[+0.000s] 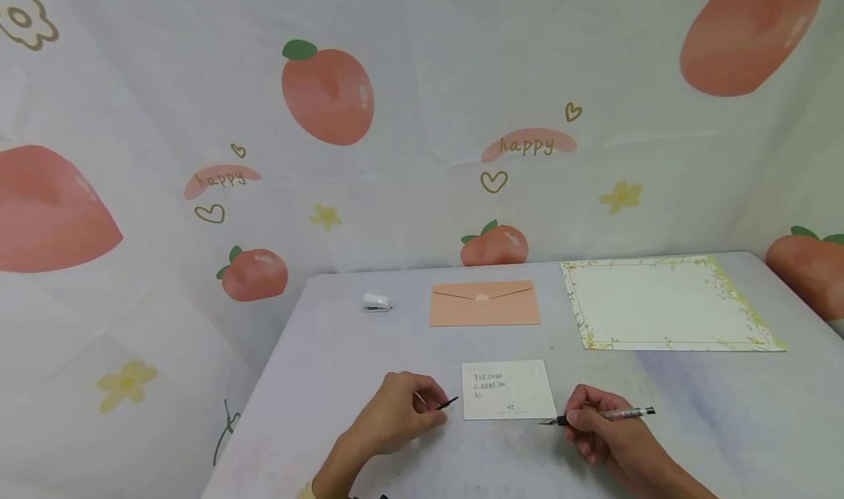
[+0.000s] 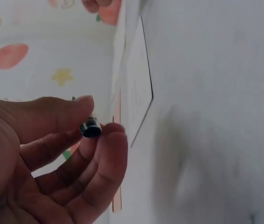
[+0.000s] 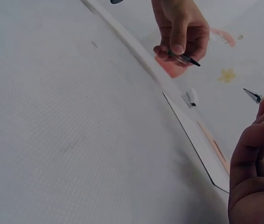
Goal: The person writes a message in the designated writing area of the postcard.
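Observation:
In the head view my right hand (image 1: 609, 431) grips a pen (image 1: 623, 413) with a clear barrel, its bare tip pointing left at the lower right corner of a white card (image 1: 508, 404). Several short lines of handwriting mark the card, which lies flat on the table. Left of the card, my left hand (image 1: 402, 411) pinches a small dark-tipped pen cap (image 1: 448, 403) between thumb and fingers. The left wrist view shows the round end of the cap (image 2: 91, 128) at the fingertips. From the right wrist, the pen tip (image 3: 252, 95) juts out past the curled fingers (image 3: 258, 135).
Behind the card lies a peach envelope (image 1: 484, 314) with its flap side up. A small white stapler (image 1: 377, 302) sits at the back left. At the back right is a large sheet (image 1: 666, 308) with a floral border. A fruit-print cloth (image 1: 409, 191) hangs behind the table.

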`<state>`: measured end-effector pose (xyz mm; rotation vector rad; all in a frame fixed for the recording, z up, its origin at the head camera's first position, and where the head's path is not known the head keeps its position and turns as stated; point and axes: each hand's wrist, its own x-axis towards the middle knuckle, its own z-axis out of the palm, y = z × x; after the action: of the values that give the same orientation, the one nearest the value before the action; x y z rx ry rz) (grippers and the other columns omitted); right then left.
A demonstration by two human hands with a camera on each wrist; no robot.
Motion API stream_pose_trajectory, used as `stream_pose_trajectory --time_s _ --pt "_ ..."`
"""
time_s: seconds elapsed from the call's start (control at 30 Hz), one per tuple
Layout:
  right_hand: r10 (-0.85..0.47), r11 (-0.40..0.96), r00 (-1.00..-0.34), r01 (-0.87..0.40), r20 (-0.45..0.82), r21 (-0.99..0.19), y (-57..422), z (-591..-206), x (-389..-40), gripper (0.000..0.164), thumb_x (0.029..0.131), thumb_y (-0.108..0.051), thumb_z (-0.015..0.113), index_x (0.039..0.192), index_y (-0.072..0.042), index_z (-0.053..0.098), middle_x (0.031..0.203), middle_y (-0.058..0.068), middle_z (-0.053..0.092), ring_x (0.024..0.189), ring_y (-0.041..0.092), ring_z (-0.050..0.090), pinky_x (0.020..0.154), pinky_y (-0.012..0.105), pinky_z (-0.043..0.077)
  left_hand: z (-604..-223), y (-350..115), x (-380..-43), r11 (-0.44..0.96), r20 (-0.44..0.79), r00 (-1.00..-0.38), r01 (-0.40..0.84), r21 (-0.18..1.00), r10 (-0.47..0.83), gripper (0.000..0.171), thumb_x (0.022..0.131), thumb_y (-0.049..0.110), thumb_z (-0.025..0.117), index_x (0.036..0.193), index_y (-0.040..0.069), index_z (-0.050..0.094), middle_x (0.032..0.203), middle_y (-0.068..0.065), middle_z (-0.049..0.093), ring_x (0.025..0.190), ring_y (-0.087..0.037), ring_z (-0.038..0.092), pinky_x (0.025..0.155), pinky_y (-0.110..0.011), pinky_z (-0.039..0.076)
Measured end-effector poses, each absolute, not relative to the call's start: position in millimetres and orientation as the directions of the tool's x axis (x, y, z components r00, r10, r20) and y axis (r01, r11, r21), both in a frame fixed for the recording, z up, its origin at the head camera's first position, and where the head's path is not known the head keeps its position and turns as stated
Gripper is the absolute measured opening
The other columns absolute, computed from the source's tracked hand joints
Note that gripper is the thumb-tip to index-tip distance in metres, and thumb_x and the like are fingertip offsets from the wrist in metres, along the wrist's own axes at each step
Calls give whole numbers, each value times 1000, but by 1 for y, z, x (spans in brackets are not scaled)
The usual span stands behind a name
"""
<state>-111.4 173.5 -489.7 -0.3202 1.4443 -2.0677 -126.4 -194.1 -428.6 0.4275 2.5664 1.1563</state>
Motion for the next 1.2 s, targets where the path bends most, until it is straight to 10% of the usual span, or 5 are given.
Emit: stream_pose_trajectory --time_s 1.2 --pt "-673 -314 -737 357 -59 -880 141 -491 -101 25 113 -2 47 112 -16 67 101 -1 77 78 8 65 71 20 59 -428 -147 -109 357 -74 -798 183 916 598 12 91 3 88 101 4 83 87 14 78 77 6 70 75 -18 62"
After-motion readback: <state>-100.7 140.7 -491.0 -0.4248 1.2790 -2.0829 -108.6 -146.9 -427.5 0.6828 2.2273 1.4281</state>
